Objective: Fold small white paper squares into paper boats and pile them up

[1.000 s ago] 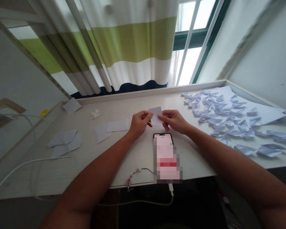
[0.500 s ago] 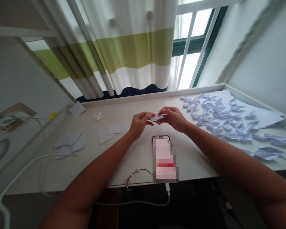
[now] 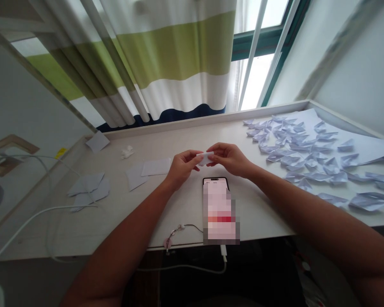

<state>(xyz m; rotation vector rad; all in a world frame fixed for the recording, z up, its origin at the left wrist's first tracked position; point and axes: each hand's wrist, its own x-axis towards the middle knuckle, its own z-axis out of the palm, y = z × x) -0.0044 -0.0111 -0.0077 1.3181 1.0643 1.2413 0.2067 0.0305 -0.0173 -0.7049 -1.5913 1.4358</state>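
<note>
A small folded piece of white paper (image 3: 205, 159) is pinched between my two hands, just beyond the top end of a phone. My left hand (image 3: 184, 166) grips its left end, thumb on the near face. At the other end, my right hand (image 3: 229, 159) holds it between thumb and fingers. Below the hands lies the phone (image 3: 216, 200), its screen lit and partly blurred out. Many folded paper boats (image 3: 294, 145) spread over the desk to the right of my right hand. Flat white paper sheets (image 3: 156, 166) lie left of my left hand.
More paper pieces (image 3: 89, 189) lie at the desk's left, near a white cable (image 3: 45, 213). A crumpled tissue (image 3: 127, 152) and a square of paper (image 3: 97, 141) sit farther back. A charging cable (image 3: 224, 251) and a beaded strap (image 3: 176, 232) hang by the front edge.
The folded paper now shows more of its face toward me, and the fingers have shifted slightly on it. The whole view has tilted a little downward.
</note>
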